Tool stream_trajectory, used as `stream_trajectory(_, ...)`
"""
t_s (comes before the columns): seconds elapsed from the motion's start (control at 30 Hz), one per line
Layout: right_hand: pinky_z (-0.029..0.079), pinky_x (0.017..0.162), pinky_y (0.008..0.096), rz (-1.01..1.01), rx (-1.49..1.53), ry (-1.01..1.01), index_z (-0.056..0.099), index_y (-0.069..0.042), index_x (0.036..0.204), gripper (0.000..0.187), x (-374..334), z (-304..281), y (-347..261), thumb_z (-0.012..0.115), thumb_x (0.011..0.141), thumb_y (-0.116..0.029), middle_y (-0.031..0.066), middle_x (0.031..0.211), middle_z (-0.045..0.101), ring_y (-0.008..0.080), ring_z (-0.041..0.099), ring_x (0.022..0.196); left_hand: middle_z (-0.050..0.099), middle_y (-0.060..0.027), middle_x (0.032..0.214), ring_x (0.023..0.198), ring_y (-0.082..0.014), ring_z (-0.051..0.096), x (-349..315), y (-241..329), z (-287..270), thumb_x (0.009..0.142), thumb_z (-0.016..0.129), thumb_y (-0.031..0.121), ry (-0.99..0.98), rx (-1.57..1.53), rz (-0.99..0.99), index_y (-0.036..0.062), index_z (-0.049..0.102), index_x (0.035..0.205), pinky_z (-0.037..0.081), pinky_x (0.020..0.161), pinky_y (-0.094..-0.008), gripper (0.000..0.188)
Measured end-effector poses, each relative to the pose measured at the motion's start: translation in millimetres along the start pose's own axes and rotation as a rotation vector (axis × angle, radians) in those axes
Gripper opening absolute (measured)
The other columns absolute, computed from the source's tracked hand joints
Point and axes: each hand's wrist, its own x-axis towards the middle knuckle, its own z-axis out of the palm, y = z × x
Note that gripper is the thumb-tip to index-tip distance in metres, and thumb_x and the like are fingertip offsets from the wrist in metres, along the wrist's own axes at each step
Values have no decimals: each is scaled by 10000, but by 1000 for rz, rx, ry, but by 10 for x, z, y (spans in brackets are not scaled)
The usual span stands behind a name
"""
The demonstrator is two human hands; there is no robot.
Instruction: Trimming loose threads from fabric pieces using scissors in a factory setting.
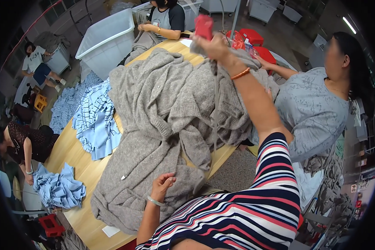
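Striped cloth on the person's shirt point(246, 200) is nearest. Just past it, a big soft heap of grey knit clothes point(150, 96) covers the middle of the wooden table point(81, 183).

Away on the far side stands a big white bin point(106, 39); its pale inner walls show, but its bottom is hard to see. A smaller white bin point(59, 61) far to the left has a grey pile point(51, 41) at its top.

The closest grey piece point(133, 171) is long, and it lies on a slant, from low on the left to higher on the right. One grey sleeve point(196, 148) points back toward the person and a bit to the right.

The left hand point(163, 183) is over the near grey piece with its fingers curled; I cannot tell if it pinches anything. The right hand point(216, 49) is up high, bent around a blurry red thing point(203, 27). A thin grey strip point(215, 121) hangs below it.

Bare wood shows along the left, between the grey heap and the small blue pile point(59, 187). On the right, the table's edge runs beside a speckled floor point(233, 173). A co-worker point(312, 108) stands close on that side, leaving little room there.
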Motion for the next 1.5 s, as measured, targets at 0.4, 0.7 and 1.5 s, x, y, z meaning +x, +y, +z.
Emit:
stream_trajectory(0.4, 417, 556, 297, 68, -471, -300, 672, -7, 889, 343, -1692, 585, 1184, 576, 918, -334, 43, 699, 642, 92, 536, 613, 652, -43, 870, 801, -129, 591, -599, -365, -450, 895, 610, 209, 367, 278, 147, 17, 632, 1066, 478, 751, -270, 258)
stream_trajectory(0.7, 484, 738, 289, 114, -469, -860, 559, 7, 1166, 268, -2700, 1169, 375, 528, 912, -70, 64, 890, 663, 160, 620, 787, 543, -149, 1185, 1094, -354, 512, -1170, -521, -954, 754, 665, 120, 980, 966, 667, 85, 593, 1121, 413, 910, -425, 376)
stream_trajectory(1.5, 491, 755, 492, 4, -499, -1212, 491, -64, 1101, 559, -4884, 2585, -68, 715, 743, -430, 198, 1030, 550, 422, 598, 890, 630, -92, 1069, 973, -190, 599, -2304, -422, -2129, 919, 558, 134, 567, -547, 341, -6, 566, 1125, 482, 852, -323, 249)
